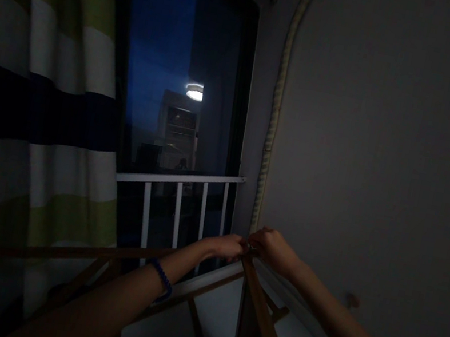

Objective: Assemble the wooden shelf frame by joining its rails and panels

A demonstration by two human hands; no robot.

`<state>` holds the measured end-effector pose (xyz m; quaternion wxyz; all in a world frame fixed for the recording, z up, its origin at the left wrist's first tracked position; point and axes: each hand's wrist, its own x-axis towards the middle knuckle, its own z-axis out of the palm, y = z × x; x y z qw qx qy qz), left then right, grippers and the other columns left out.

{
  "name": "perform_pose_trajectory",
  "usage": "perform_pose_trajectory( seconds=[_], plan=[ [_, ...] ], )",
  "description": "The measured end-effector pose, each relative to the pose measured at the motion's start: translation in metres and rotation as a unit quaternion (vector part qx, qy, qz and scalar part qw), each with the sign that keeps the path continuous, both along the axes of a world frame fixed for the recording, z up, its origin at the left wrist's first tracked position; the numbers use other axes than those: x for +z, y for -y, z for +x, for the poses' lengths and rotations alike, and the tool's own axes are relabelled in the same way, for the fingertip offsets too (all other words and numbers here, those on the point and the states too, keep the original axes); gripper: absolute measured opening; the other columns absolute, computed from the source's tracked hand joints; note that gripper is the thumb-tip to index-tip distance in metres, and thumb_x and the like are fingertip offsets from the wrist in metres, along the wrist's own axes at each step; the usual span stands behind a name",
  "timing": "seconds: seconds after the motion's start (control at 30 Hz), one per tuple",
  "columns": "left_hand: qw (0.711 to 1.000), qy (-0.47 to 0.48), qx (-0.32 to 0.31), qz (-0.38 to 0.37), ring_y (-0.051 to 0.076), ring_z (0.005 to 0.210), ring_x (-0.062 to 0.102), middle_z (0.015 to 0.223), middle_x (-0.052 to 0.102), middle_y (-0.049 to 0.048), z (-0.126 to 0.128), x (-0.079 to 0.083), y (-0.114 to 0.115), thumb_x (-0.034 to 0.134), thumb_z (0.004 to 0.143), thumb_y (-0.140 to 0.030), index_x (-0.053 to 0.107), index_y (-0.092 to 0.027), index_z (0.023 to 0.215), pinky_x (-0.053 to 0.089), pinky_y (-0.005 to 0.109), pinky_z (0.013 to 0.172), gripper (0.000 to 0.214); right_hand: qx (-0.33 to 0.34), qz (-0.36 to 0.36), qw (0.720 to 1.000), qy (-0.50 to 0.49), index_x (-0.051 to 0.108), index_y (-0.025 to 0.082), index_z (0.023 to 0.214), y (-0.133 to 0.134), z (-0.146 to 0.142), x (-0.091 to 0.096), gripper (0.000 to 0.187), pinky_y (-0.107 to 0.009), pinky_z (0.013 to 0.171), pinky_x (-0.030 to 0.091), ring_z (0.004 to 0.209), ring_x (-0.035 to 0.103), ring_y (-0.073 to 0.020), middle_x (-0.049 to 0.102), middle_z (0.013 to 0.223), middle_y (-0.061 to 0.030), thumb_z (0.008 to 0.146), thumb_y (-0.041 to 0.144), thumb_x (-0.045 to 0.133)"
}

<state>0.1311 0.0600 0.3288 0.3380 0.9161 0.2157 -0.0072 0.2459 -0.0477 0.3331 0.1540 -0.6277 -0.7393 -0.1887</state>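
Observation:
Both my arms reach forward to the far corner of a brown wooden frame [260, 302]. My left hand [229, 247], with a dark blue beaded bracelet [162, 279] on its forearm, is closed at the corner's end. Right beside it, my right hand [271, 245] is closed too, its fingers bent down over the top of the corner. The fingertips of both hands nearly meet. Whatever lies between them is too small and dark to make out.
A ribbed pale hose [277, 108] runs down the wall [388, 133] just behind my hands. To the left are a white railing [182, 178], a dark window [162, 53] with a lamp's reflection, and a striped curtain [33, 169]. More wooden bars [197, 326] cross below.

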Motion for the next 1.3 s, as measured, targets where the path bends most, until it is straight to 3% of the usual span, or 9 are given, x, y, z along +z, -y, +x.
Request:
perform_pose_trajectory(
  seconds=[0.13,0.43,0.87,1.03,1.3],
  plan=[
    [1.000,0.000,0.000,-0.003,0.004,0.041,0.035,0.055,0.040,-0.0067,0.002,-0.003,-0.004,0.044,0.086,-0.028,0.050,-0.012,0.074,0.029,0.017,0.038,0.021,0.002,-0.013,1.000,0.011,0.063,0.015,0.071,0.002,-0.001,0.002,0.008,-0.022,0.064,0.035,0.069,0.055,-0.0155,0.064,0.070,-0.0048,0.073,0.010,0.057],
    [1.000,0.004,-0.003,-0.008,0.003,0.041,0.033,0.055,0.040,-0.0065,-0.001,0.000,-0.001,0.043,0.086,-0.030,0.050,-0.012,0.075,0.028,0.016,0.037,0.023,0.006,0.006,1.000,-0.014,0.065,0.016,0.079,0.008,-0.004,0.002,0.021,-0.020,0.065,0.037,0.077,0.055,-0.0151,0.065,0.076,-0.0049,0.080,0.008,0.045],
    [1.000,-0.007,0.002,0.004,0.003,0.040,0.033,0.055,0.040,-0.0065,0.000,0.000,0.001,0.043,0.086,-0.030,0.050,-0.012,0.076,0.028,0.016,0.037,0.022,0.027,0.034,0.999,-0.029,0.065,0.019,0.082,0.007,-0.001,-0.004,0.022,-0.021,0.062,0.037,0.071,0.053,-0.0144,0.065,0.075,-0.0030,0.083,0.012,0.044],
    [1.000,-0.010,0.001,0.008,0.003,0.040,0.033,0.055,0.040,-0.0066,0.000,0.000,0.002,0.042,0.086,-0.031,0.050,-0.012,0.075,0.027,0.016,0.037,0.023,0.040,0.031,0.998,-0.034,0.064,0.020,0.093,0.007,-0.002,-0.003,0.023,-0.021,0.066,0.038,0.075,0.054,-0.0139,0.066,0.081,-0.0021,0.082,0.011,0.045],
    [1.000,-0.014,0.001,0.009,0.004,0.041,0.034,0.055,0.040,-0.0065,-0.001,0.002,0.004,0.043,0.086,-0.029,0.050,-0.012,0.076,0.027,0.017,0.038,0.021,0.032,0.037,0.998,-0.036,0.062,0.017,0.073,0.010,-0.001,-0.005,0.023,-0.020,0.064,0.036,0.067,0.051,-0.0118,0.062,0.068,0.0003,0.081,0.007,0.043]
  ],
)
